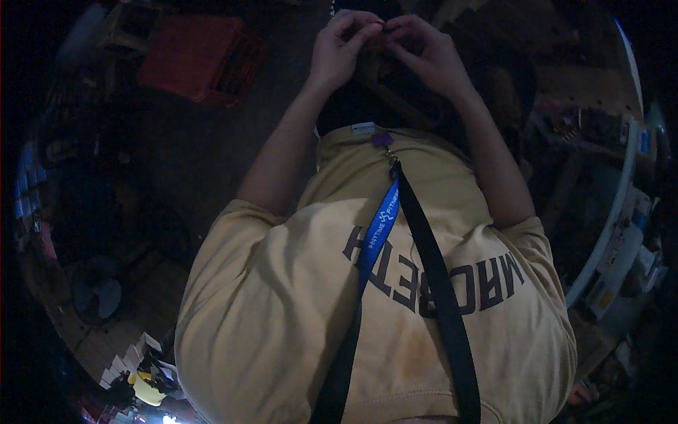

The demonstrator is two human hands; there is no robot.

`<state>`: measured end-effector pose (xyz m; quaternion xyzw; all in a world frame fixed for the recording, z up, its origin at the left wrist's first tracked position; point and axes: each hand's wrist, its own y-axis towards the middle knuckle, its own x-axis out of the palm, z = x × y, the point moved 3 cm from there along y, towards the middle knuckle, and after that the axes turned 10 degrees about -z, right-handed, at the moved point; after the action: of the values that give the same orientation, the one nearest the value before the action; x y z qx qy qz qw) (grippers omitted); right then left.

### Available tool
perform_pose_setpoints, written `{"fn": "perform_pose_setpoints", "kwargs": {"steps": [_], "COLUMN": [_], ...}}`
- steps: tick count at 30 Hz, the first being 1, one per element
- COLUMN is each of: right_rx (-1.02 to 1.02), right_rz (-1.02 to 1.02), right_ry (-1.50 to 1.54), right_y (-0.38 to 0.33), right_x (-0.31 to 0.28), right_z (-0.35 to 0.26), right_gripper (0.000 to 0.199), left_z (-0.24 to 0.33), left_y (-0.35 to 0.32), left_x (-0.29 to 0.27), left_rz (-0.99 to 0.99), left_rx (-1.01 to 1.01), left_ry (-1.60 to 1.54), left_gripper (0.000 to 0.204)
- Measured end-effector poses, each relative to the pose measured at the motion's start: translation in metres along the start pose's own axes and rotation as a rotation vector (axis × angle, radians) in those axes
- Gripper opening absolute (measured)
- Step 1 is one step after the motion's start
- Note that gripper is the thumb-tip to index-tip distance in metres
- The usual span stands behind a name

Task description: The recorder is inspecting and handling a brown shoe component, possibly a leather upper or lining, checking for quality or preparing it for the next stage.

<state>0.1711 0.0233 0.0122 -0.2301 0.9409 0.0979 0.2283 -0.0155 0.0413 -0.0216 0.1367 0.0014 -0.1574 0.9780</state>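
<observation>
The picture is dim. My left hand [345, 44] and my right hand [425, 51] are raised close together at the top, in front of my yellow printed shirt [282, 304]. Their fingertips pinch toward each other on a small dark thing [385, 32] that is too dark to make out. A brownish strap-like shape [385, 88] runs down below the hands. From the shirt's collar hang a blue lanyard [378, 233] and a black strap [438, 283], below a small purple piece [382, 139].
A red crate [205, 56] lies on the dark floor at the upper left. A white curved table edge [613, 212] with cluttered items runs down the right. A round dark object [95, 297] and a yellow item [148, 389] sit at the lower left.
</observation>
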Motion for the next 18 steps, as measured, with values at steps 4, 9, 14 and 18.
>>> {"fn": "perform_pose_setpoints", "kwargs": {"steps": [4,9,14,18], "right_rx": [0.014,-0.004,-0.023,0.01], "right_rz": [0.003,0.055,0.08,0.05], "right_ry": [-0.056,-0.088,-0.063,-0.173], "right_y": [0.0016,0.0033,0.0077,0.0056], "right_x": [0.002,0.0023,0.0047,0.0067], "right_z": [0.0019,-0.0032,0.0049,0.0002], "right_gripper": [0.025,0.022,0.02,0.019], "left_z": [-0.0021,-0.0025,-0.0003,-0.0048], "left_y": [0.0003,0.0002,0.0013,-0.002], "left_x": [-0.0019,-0.0052,-0.006,-0.0056], "left_rz": [-0.017,-0.045,-0.074,-0.045], "left_rx": [0.004,0.009,0.044,-0.079], "left_ry": [-0.055,-0.092,-0.059,-0.189], "left_gripper": [0.015,0.014,0.015,0.017]}}
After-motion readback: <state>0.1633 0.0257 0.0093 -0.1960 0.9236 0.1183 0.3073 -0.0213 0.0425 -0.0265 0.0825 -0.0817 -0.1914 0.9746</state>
